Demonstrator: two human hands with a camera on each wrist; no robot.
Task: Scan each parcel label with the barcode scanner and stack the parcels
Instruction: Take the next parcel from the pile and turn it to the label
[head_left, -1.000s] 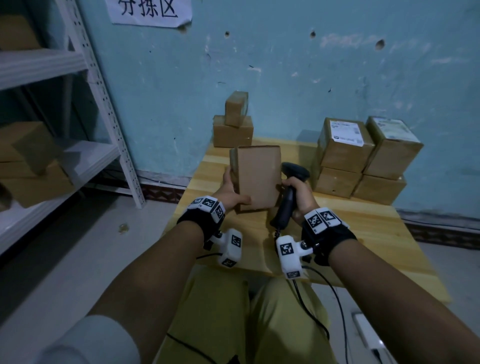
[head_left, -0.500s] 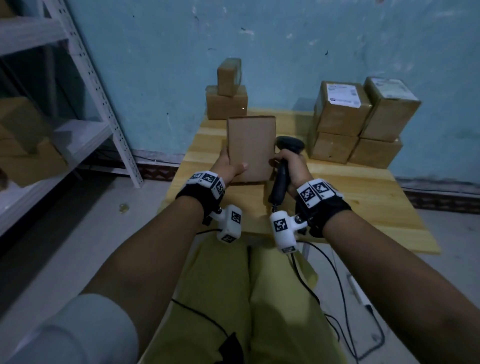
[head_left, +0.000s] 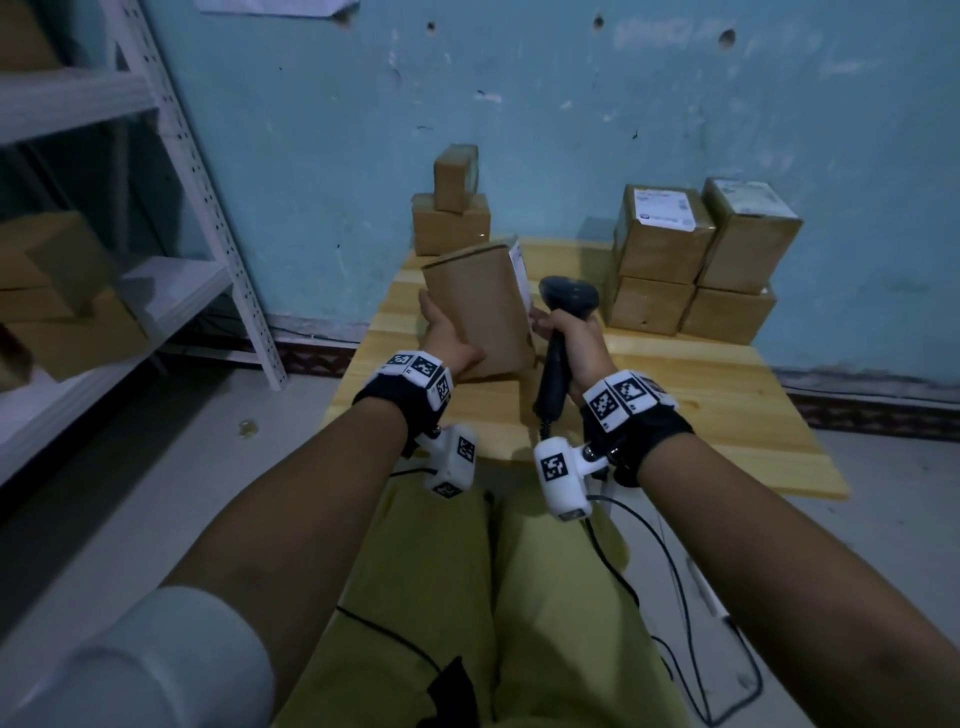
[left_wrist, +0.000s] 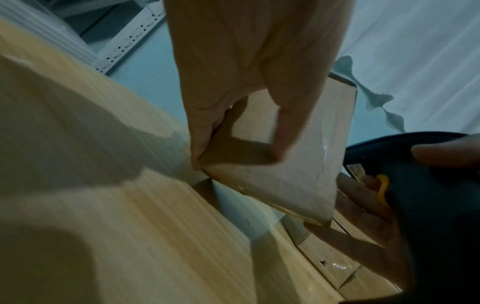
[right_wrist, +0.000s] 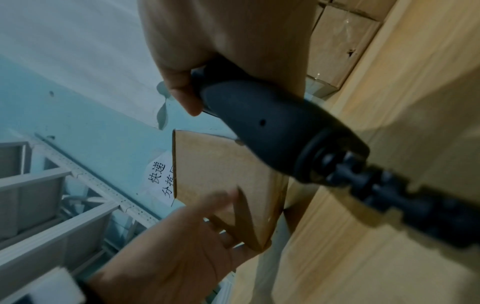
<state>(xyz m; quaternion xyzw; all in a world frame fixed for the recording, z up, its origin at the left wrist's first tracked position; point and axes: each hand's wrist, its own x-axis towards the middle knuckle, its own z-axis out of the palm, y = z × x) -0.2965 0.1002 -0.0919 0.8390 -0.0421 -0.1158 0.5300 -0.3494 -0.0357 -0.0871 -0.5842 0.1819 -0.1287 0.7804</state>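
The person's left hand holds a brown cardboard parcel upright above the near part of the wooden tabletop, its long axis standing nearly vertical and leaning a little to the left at the top. In the left wrist view the thumb lies across the near face and the other fingers wrap the left edge, so the left grip is closed on the parcel. The right hand is curled round the handle of the black barcode scanner; its grip is closed on the scanner, and a forefinger appears to lie on or by the yellow trigger.

The relation that matters is the white label: it sits on the parcel's right-hand side face, seen only as a thin strip edge-on in the head view. The scanner's head is just beside that face, to the right of the parcel and at about the label's height, but which way its window points cannot be told. The scan would likely need the labelled face and the window turned toward each other, with a little more gap between them.

Two parcels are stacked at the far left of the tabletop; four more stand at the far right.
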